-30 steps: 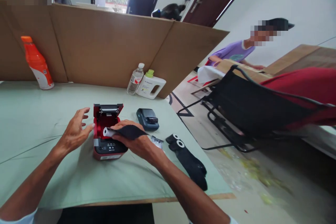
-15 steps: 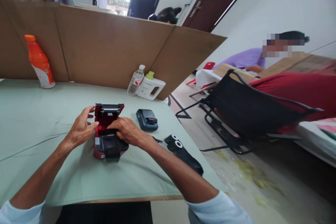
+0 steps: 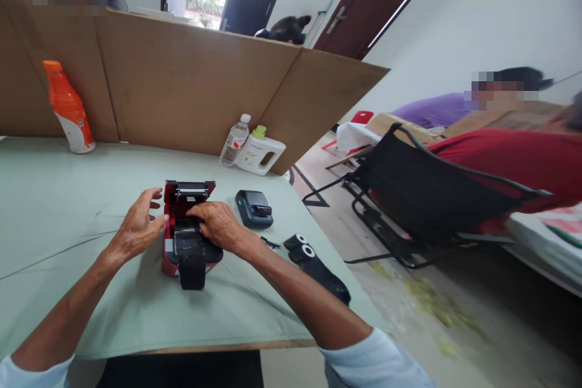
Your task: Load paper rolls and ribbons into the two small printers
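A red and black label printer (image 3: 170, 264) stands on the table with its lid (image 3: 190, 193) raised. Out of its open bay a wide, shiny black strip (image 3: 191, 264) hangs down over the front edge. My right hand (image 3: 220, 225) reaches into the bay from the right, its bent fingers closed at the upper end of the strip; the fingertips are partly hidden. At the printer's left side is my left hand (image 3: 139, 224), fingers spread and thumb close to the red edge. It holds nothing.
A small dark device (image 3: 254, 209) and black rolls with white cores (image 3: 313, 264) lie to the right. Behind stand an orange bottle (image 3: 70, 109), a clear bottle (image 3: 234, 140) and a white jug (image 3: 259, 154) before a cardboard screen (image 3: 182, 79). A black folding chair (image 3: 422, 188) is beyond the table.
The black strip has shifted a little left and now hangs lower over the printer's front. Both hands stay almost in place. A person in purple at the right has leaned further right.
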Available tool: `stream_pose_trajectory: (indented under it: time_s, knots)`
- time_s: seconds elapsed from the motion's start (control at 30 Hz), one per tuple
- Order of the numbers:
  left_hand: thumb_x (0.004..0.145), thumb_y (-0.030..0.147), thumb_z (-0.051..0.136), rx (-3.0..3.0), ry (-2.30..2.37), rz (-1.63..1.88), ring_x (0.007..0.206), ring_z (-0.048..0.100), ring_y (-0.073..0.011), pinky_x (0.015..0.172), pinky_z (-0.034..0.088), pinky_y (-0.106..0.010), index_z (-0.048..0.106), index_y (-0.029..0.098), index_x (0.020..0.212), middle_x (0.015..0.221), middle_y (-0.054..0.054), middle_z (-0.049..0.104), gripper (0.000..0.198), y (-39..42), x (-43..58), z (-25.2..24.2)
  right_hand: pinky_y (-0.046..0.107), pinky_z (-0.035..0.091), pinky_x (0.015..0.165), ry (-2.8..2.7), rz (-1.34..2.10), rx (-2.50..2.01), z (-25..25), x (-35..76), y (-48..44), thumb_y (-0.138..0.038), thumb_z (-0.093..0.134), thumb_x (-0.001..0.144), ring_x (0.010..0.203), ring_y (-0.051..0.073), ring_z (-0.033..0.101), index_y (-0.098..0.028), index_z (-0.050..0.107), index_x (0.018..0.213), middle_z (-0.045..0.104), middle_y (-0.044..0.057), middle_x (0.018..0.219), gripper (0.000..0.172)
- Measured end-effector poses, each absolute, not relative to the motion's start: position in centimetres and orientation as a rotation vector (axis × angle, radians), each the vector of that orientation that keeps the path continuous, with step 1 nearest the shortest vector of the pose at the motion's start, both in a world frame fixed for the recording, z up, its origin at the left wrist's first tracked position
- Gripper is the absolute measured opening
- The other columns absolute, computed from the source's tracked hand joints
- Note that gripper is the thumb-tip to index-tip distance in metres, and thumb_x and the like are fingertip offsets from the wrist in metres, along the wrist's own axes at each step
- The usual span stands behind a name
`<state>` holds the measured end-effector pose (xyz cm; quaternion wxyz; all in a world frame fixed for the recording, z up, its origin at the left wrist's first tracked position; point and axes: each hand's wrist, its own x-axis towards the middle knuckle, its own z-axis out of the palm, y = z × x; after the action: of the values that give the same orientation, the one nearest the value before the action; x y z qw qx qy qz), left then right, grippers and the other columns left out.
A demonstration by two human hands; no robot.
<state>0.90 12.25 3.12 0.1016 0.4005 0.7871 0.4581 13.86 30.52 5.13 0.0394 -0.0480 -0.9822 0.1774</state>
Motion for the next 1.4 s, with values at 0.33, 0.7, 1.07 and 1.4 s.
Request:
stream_pose_trajectory:
  time_s: [0.33,0.7,1.07,1.4]
  knots:
    - [0.083,0.022,0.060,1.195,2.260,1.369,0.109,0.067,-0.0269,0.081,0.059,-0.042,0.053,0.021,0.134,0.135,-0.012,0.064,0.052,12.6,1.6,3.2,0.031,0.047,0.082,-3.098,0.377,-0.211,4.7,12.9,30.5,-0.008,0.060,0.087,0.107,0.026,0.070,-0.023,0.077,0.117,0.078,0.010,0.116,0.037]
    - [0.083,0.031,0.063,1.179,2.332,1.435,0.119,0.065,-0.0303,0.088,0.059,-0.045,0.050,0.020,0.141,0.147,-0.017,0.056,0.061,12.9,-0.4,3.3,0.035,0.052,0.093,-2.726,0.448,0.222,2.6,16.3,29.6,0.000,0.053,0.085,0.104,0.022,0.065,-0.018,0.072,0.114,0.072,0.010,0.119,0.039]
    - [0.083,0.029,0.064,1.433,2.140,1.431,0.120,0.066,-0.0280,0.099,0.058,-0.047,0.061,0.018,0.134,0.128,-0.011,0.068,0.052,14.7,-1.2,5.2,0.038,0.053,0.082,-2.402,0.266,0.248,0.4,20.6,27.2,-0.003,0.051,0.090,0.095,0.024,0.064,-0.015,0.068,0.115,0.073,0.012,0.106,0.033]
    - [0.080,0.014,0.065,1.991,2.074,1.106,0.147,0.048,-0.0331,0.121,0.042,-0.058,0.056,0.021,0.142,0.152,-0.015,0.057,0.063,9.1,1.9,4.4,0.043,0.057,0.080,-2.249,0.265,0.197,-0.5,21.1,26.0,-0.008,0.051,0.088,0.099,0.027,0.061,-0.016,0.068,0.115,0.067,0.013,0.103,0.033]
